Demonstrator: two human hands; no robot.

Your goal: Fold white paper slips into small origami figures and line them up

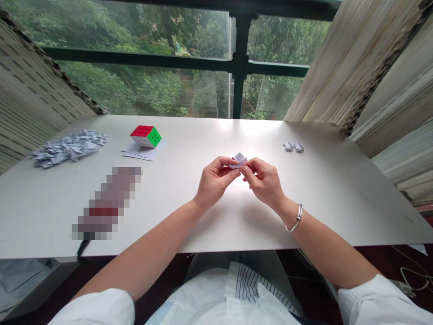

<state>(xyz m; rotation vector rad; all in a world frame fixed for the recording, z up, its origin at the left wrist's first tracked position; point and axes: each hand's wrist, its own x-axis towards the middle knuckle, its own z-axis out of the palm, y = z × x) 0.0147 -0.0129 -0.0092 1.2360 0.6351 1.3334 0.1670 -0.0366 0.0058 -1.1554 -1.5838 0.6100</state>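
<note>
We are sitting at a white table (189, 216) | facing a dark-framed window (241, 67) | daylight is coming in past green trees (101, 85) | slatted panels (372, 67) are flanking us

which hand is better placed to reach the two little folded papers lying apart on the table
Right, probably. The two folded papers lie to the right, nearer the right hand; the left hand would have to cross over. Both hands pinch the small paper piece.
</note>
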